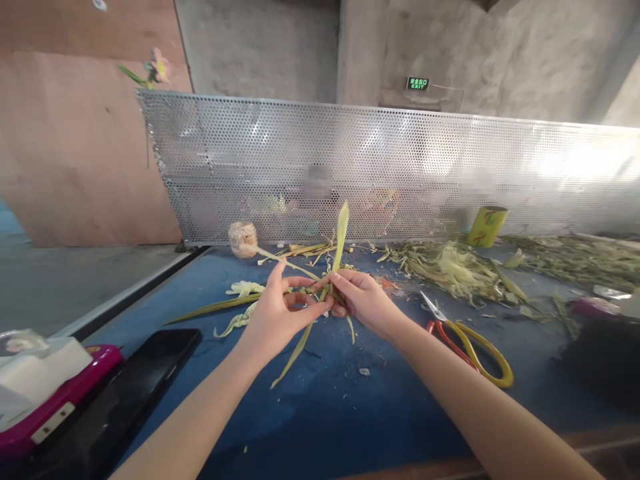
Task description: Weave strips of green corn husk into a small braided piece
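Observation:
Over the middle of the blue table, my left hand [280, 310] pinches pale green leaf strips [300, 347] between thumb and fingertips. Close against it, my right hand [367, 303] grips the same bundle, its fingers closed at the crossing point. One broad yellow-green leaf [342, 233] stands upright from the grip; narrower ends hang below. A thin pale strip [295, 268] stretches from my fingers toward a whitish roll [243, 240] at the back left. The exact crossing of the strips is hidden by my fingertips. Beside my left hand lie curled pale green pieces [240, 319].
Scissors with red and yellow handles [470, 347] lie right of my right forearm. Piles of dry leaf strips [455, 270] and a yellow-green cylinder [487, 227] are at the back right. A black phone [150, 373] lies left. A perforated metal panel [280, 153] borders the table's back.

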`<move>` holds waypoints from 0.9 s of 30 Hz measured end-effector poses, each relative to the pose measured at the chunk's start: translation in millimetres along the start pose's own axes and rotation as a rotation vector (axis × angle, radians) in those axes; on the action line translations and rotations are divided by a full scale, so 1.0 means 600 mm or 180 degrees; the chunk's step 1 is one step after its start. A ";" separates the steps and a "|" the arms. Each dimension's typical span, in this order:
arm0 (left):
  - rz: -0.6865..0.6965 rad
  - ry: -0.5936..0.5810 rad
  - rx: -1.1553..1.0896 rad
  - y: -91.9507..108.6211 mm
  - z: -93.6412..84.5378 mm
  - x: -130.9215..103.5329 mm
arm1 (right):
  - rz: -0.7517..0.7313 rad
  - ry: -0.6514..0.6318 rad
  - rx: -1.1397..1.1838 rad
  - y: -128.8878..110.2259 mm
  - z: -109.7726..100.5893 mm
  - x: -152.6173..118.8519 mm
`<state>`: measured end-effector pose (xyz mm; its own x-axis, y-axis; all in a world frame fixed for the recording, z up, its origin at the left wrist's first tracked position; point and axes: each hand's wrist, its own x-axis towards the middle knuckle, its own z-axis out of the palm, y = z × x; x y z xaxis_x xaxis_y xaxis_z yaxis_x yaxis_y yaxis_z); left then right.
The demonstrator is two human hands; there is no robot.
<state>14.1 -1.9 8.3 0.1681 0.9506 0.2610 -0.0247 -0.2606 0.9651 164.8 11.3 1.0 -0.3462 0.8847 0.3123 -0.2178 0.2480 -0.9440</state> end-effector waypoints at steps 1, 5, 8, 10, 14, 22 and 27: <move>0.0079 0.0041 -0.0051 0.000 0.002 -0.001 | -0.0038 -0.0052 -0.0043 -0.001 0.000 -0.001; 0.0235 0.0002 -0.0298 0.004 0.012 -0.002 | -0.0138 -0.0079 -0.0417 -0.007 0.004 -0.006; 0.0121 -0.0030 -0.0410 0.007 0.017 0.000 | -0.0394 0.0255 -0.1068 -0.013 0.004 -0.011; 0.0005 -0.0042 -0.0483 0.007 0.020 0.000 | -0.0523 0.0528 -0.1338 -0.016 0.001 -0.012; -0.0171 -0.0305 -0.0628 0.007 0.023 -0.003 | -0.0558 0.0637 -0.1151 -0.018 -0.004 -0.012; -0.0269 -0.0616 -0.0654 0.011 0.022 -0.005 | -0.0385 0.0485 -0.0292 -0.022 0.000 -0.015; 0.0026 -0.0862 -0.0002 0.010 0.026 -0.004 | -0.0478 0.0912 -0.0345 -0.020 0.001 -0.015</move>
<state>29.0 -8.4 12.9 0.4253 0.8687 0.2538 -0.0277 -0.2678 0.9631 170.0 0.0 9.3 -0.0438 0.9062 0.4205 -0.1432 0.4109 -0.9004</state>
